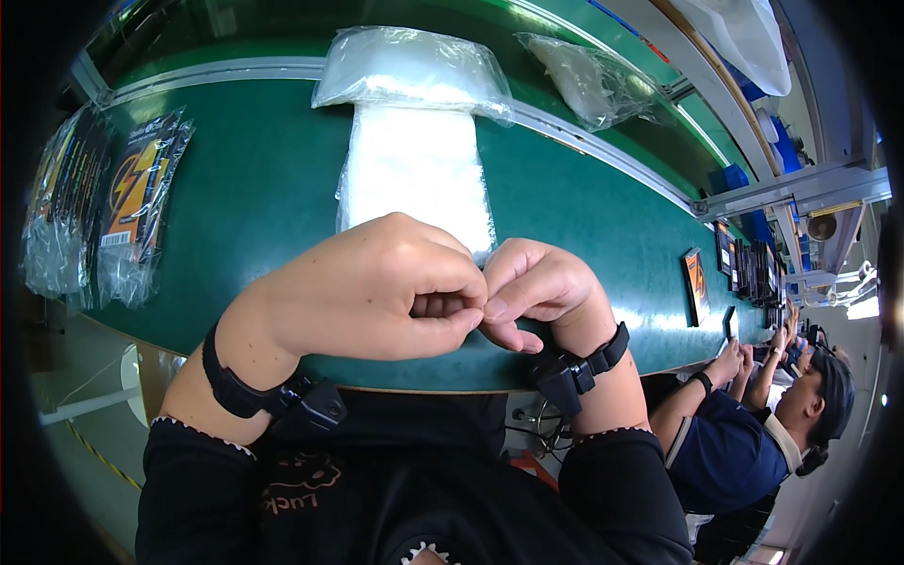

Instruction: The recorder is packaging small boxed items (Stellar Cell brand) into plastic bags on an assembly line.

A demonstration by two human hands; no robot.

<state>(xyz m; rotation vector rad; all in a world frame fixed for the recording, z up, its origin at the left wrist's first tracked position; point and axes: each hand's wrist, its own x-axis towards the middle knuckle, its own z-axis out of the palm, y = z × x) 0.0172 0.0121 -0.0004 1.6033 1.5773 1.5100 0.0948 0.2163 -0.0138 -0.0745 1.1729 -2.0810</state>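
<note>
Over the near edge of the green table, my two hands meet at the fingertips. My left hand point(400, 287) is closed, its thumb pressed to the curled index finger. Against it rests my right hand point(541, 287), with its thumb and fingers bent together in a pinch. Whatever lies between the fingertips, if anything, is too small or hidden to make out. Just beyond the hands lies a stack of clear plastic bags point(414, 160), its near end partly covered by them. A bulging clear plastic pack point(410, 71) sits across the stack's far end.
At the left stand black and orange packages in clear bags point(141, 188), beside a row of similar ones point(61, 202). Another clear bag point(589, 80) lies beyond the metal rail point(603, 141). At right, a co-worker point(744, 433) sits along the green table point(254, 179), near a small orange-black box point(696, 287).
</note>
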